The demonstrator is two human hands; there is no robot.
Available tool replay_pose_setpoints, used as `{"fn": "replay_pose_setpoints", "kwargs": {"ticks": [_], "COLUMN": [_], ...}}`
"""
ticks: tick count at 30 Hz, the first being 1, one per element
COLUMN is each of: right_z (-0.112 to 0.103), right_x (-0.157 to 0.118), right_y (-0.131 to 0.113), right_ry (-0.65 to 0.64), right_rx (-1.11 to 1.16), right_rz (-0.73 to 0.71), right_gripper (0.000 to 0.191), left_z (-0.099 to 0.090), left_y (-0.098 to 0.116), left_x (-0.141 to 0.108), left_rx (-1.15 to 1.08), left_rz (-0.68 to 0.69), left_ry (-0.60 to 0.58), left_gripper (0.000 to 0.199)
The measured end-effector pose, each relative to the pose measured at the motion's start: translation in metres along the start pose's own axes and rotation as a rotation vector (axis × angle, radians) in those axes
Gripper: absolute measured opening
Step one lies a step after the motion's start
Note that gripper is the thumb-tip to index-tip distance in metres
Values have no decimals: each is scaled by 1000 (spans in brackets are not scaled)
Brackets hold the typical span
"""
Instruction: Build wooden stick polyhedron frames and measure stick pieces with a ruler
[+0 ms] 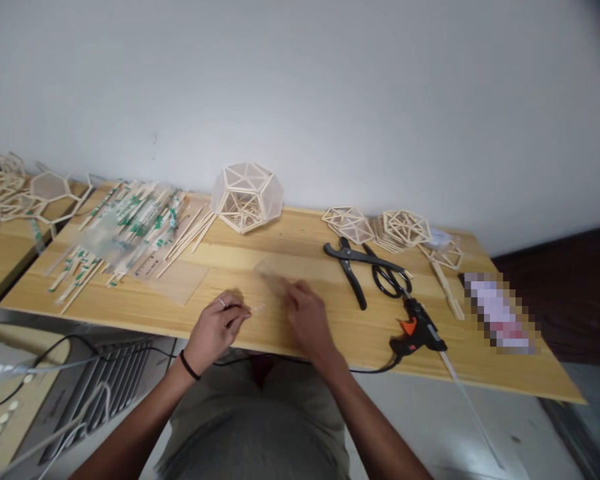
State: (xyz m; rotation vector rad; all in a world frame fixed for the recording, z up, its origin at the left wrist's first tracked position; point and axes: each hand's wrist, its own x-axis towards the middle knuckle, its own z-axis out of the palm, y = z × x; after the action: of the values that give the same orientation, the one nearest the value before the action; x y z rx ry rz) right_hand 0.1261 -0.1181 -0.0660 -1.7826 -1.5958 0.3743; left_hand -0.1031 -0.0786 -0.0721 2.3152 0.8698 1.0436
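My left hand is closed in a pinch above the table's front part; anything between its fingertips is too small to name. Small clear scraps lie beside those fingertips. To the right, my right hand grips a thin translucent sheet, blurred by motion. Beyond both hands stands a ball-like frame of wooden sticks with translucent panels on some faces. A black glue gun with an orange trigger lies right of my right hand, a clear glue stick reaching out past the table edge.
Black pliers-like cutters and black-handled scissors lie at centre right. Stick frames are stacked behind them. Wrapped chopsticks and loose sticks cover the left. A pixelated object is at far right. A cable runs along the front edge.
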Motion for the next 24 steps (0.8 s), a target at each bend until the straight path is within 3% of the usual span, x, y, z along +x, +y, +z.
{"fn": "replay_pose_setpoints", "kwargs": {"ticks": [4, 10, 14, 17, 24], "right_z": [-18, 8, -24, -45, -49], "right_x": [11, -3, 12, 20, 16], "right_y": [22, -4, 25, 53, 68], "right_ry": [105, -23, 82, 86, -54], "right_rx": [-53, -35, -141, -225, -279], "right_rz": [92, 13, 103, 138, 113], "right_gripper": [48, 53, 51, 55, 56], "left_z": [1, 0, 2, 3, 4], "left_y": [-1, -2, -3, -5, -5], "left_x": [-1, 0, 0, -1, -2], "left_rx": [2, 8, 11, 13, 13], "left_rz": [6, 13, 32, 30, 14], "left_ry": [-2, -2, 11, 16, 7], "left_gripper": [12, 13, 14, 13, 11]}}
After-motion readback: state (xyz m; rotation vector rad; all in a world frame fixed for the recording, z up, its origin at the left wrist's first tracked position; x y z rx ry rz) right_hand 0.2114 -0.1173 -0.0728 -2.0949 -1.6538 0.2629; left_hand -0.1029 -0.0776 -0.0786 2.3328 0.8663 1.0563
